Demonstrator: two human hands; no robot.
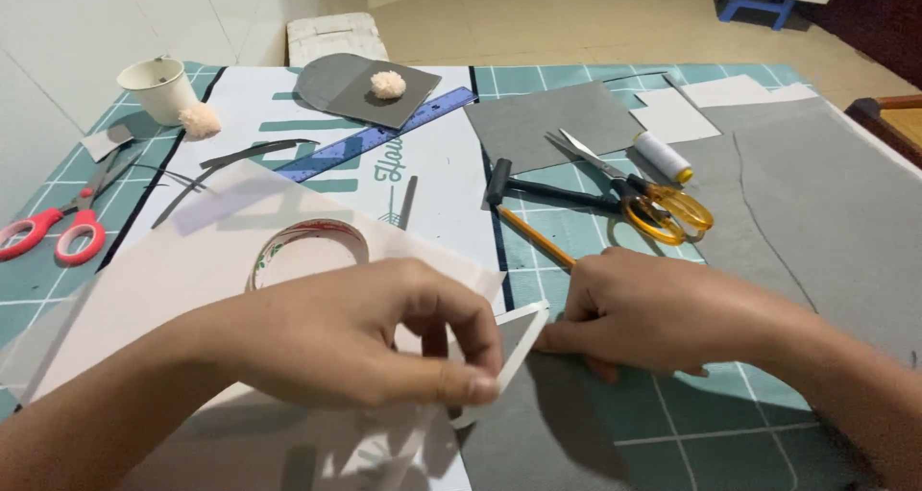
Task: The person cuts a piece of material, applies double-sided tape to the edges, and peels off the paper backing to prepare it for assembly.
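My left hand (pixel 375 337) pinches a thin white strip (pixel 507 355) that runs along the edge of a grey felt piece (pixel 538 424) at the near middle of the mat. My right hand (pixel 653 310) presses its fingertips on the same grey piece at the strip's upper end. A roll of clear tape (pixel 307 246) lies just beyond my left hand on a white sheet (pixel 182 270). An orange pencil (pixel 536 236) pokes out from behind my right hand.
On the green cutting mat (pixel 595 236): yellow-handled scissors (pixel 663 208), a black tool (pixel 538 188), a white thread spool (pixel 663 157), grey felt sheets (pixel 807 203), a blue ruler (pixel 384 135), red scissors (pixel 58 227), a paper cup (pixel 158 87), two fluffy pompoms (pixel 388 85).
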